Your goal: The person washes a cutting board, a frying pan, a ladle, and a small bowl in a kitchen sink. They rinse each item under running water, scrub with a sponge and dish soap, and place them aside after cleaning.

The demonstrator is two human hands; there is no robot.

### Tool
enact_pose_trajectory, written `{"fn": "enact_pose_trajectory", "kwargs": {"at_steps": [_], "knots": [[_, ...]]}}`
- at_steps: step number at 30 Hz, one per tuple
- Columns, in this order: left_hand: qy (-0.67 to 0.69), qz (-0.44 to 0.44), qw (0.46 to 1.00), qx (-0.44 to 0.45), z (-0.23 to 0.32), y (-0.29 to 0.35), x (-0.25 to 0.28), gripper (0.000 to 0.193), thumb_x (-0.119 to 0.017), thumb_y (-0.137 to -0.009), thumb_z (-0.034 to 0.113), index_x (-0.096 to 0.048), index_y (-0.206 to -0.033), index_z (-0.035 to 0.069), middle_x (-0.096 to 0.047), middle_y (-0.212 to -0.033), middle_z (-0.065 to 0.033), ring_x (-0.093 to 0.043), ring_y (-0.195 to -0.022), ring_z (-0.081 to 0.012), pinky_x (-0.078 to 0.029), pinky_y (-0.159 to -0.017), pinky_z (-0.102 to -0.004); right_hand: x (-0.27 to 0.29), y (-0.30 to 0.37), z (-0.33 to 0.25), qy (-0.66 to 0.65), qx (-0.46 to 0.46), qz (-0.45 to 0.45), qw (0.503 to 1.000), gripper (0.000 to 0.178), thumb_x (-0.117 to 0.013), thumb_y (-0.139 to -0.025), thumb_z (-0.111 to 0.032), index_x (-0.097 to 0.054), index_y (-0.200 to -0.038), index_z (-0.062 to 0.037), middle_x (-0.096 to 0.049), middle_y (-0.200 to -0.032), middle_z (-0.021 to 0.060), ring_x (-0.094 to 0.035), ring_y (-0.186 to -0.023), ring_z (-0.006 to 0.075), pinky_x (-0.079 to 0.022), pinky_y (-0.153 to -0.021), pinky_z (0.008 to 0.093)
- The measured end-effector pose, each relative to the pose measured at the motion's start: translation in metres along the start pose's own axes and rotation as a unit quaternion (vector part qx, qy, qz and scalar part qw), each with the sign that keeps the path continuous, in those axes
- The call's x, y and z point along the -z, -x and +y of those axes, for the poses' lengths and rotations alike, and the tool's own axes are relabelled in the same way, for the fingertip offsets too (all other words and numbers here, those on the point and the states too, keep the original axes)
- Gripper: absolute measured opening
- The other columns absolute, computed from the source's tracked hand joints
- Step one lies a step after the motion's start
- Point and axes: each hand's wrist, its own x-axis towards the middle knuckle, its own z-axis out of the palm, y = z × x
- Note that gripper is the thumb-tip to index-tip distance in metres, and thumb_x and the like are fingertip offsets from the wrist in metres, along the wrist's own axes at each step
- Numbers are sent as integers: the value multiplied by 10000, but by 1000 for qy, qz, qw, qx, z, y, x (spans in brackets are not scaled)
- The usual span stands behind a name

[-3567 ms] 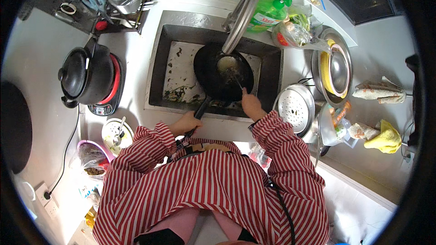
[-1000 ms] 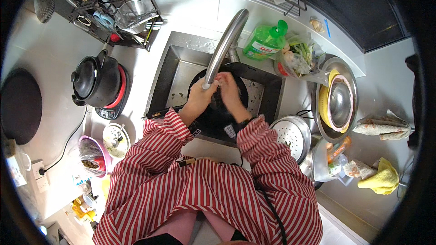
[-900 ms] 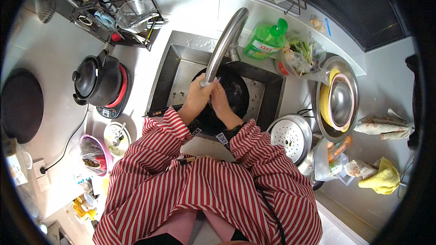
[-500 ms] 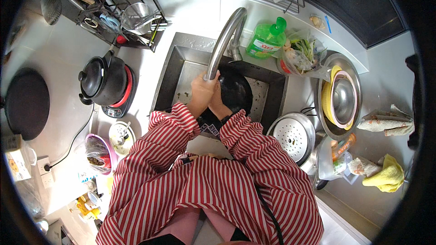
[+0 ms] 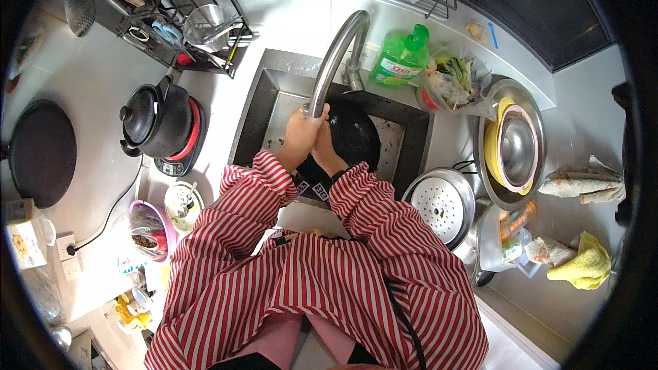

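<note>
My left hand [image 5: 297, 138] and my right hand [image 5: 325, 145] are pressed together over the sink [image 5: 236, 138], right below the mouth of the curved metal faucet [image 5: 337, 55]. Both look closed, with the fingers curled in toward each other. The spout and the hands themselves cover the fingertips, so whatever lies between them is hidden. Just right of my hands, a round black pan or wok [image 5: 358, 133] rests in the basin. Small dark scraps dot the basin floor around it.
A green soap bottle [image 5: 399, 62] and a bag of vegetable scraps [image 5: 449, 82] stand behind the sink. Nested bowls [image 5: 517, 147] and a steamer insert [image 5: 439, 209] are to the right. A black pot [image 5: 159, 116] sits on a small appliance at left, near a dish rack [image 5: 236, 10].
My hands stay together under the spout. Both forearms have shifted slightly to the left, and the left hand has turned a little.
</note>
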Motion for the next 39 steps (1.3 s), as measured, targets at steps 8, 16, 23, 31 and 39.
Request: {"fn": "enact_pose_trajectory", "kwargs": {"at_steps": [8, 16, 23, 31, 39], "knots": [[-3, -6, 1000, -4, -17, -4, -6, 322, -667, -826, 315, -647, -821, -7, -621, -706, -43, -550, -625, -104, -424, -570, -263, -6, 7, 5, 45, 28, 2, 999, 443, -351, -974, -392, -541, -917, 4, -571, -719, 91, -551, -657, 194, -429, -603, 325], [91, 15, 995, -48, -73, 0, 6, 260, -593, -884, 249, -583, -788, 7, -521, -667, -3, -475, -615, -97, -387, -570, -258, 29, 12, 24, 457, 133, -12, 880, 271, -392, -940, -236, -564, -950, -27, -598, -868, 143, -590, -770, 300, -463, -683, 397], [-217, -87, 966, -114, -85, 34, 19, 267, -575, -892, 273, -573, -894, 6, -530, -907, -98, -500, -887, -180, -412, -714, -293, 27, 54, -1, -218, -317, -99, 918, 276, -435, -943, -310, -522, -1090, -94, -580, -958, 52, -589, -846, 144, -506, -749, 333], [-300, -313, 898, -70, -118, 7, 91, 543, -658, -786, 128, -430, -1264, 10, -477, -1208, -223, -434, -1190, -343, -355, -1002, -387, 82, 96, -29, -72, -405, 28, 911, 620, -558, -881, -167, -218, -1382, -29, -536, -873, 113, -545, -747, 201, -492, -584, 365], [-585, -361, 726, -25, -193, -31, 126, 382, -652, -788, 240, -541, -1032, -32, -601, -949, -234, -611, -869, -362, -501, -723, -445, 144, 165, -44, 384, -339, -195, 836, 312, -448, -925, -181, -489, -1141, 40, -573, -622, 144, -575, -541, 237, -454, -468, 348]]}}
